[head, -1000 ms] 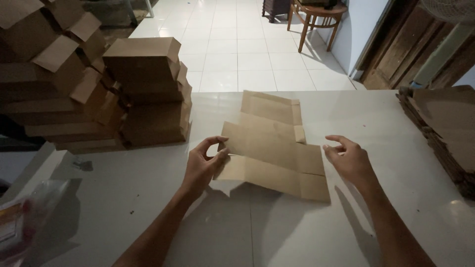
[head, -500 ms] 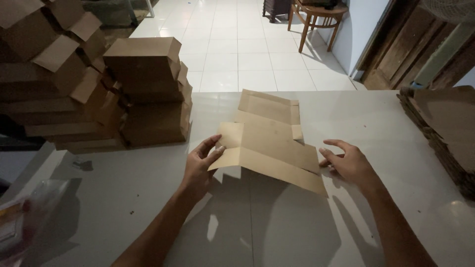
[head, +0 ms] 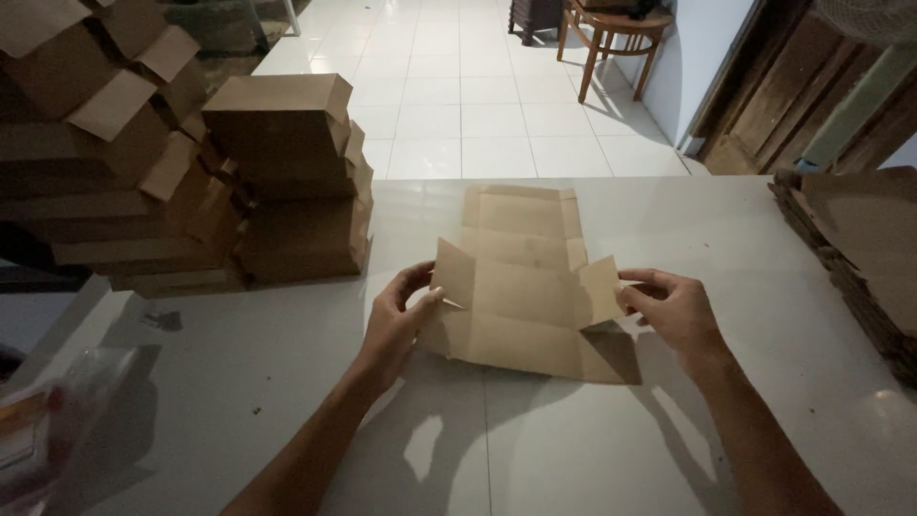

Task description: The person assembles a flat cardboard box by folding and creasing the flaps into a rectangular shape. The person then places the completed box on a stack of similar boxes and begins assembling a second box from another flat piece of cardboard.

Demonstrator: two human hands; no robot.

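A flat brown cardboard box blank (head: 521, 282) lies on the white table (head: 535, 449) in front of me. My left hand (head: 396, 320) pinches its left side flap, which stands folded up. My right hand (head: 673, 308) grips the right side flap, also raised. The near panel of the blank rests on the table between my hands, and the far panel with its small tabs lies flat beyond them.
Stacks of folded cardboard boxes (head: 287, 182) fill the table's left side. A pile of flat cardboard blanks (head: 860, 258) sits at the right edge. A clear plastic bag (head: 48, 430) lies at the near left. Beyond the table are white floor tiles and a wooden stool (head: 616, 38).
The near panel, lifted half a second ago, is back down on the table. Both side flaps have been folded upright by my hands.
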